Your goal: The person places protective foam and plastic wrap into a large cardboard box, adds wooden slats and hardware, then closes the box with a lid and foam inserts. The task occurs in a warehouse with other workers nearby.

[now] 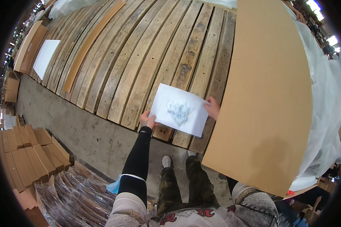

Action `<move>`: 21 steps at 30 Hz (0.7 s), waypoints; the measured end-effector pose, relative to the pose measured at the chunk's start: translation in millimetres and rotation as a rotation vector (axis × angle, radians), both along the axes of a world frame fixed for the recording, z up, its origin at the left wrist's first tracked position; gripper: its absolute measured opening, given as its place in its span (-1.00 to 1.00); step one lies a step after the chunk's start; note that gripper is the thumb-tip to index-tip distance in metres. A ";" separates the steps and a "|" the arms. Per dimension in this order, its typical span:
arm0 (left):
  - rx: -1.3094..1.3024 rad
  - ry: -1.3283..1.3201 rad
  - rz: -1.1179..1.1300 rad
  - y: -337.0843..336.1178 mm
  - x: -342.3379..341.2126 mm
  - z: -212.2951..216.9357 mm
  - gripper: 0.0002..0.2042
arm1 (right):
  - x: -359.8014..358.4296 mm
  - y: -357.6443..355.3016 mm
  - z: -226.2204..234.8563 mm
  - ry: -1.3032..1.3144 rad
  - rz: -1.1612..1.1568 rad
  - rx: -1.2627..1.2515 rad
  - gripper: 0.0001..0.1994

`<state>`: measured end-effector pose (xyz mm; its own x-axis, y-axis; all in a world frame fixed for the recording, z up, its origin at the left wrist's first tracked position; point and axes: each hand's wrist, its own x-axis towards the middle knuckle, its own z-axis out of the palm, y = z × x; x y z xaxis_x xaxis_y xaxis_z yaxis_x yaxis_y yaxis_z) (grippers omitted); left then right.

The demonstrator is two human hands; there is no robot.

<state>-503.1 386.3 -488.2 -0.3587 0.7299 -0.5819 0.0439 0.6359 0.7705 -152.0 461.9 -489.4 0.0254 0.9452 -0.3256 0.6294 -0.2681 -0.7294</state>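
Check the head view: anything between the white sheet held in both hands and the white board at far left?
Only wooden planks of the platform, with one brown cardboard strip lying across them, separate the white sheet from the white board in the head view.

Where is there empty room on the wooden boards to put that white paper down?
Both hands, left hand and right hand, hold the white sheet. The wooden slats lie bare between the thin brown strip and the big cardboard sheet. The far left is crowded by a white panel and cardboard pieces.
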 end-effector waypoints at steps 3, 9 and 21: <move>0.022 -0.026 -0.019 -7.2 -9.8 8.6 -0.68 | 1.8 -36.9 -1.7 0.298 -0.086 0.061 -0.69; 0.075 0.056 -0.084 -45.4 -64.7 33.0 -0.73 | -56.1 -100.6 -5.7 0.264 -0.205 0.025 -0.67; 0.233 0.043 -0.348 -137.9 -182.4 342.6 -0.79 | -132.1 -237.5 275.8 0.519 0.029 0.164 -0.66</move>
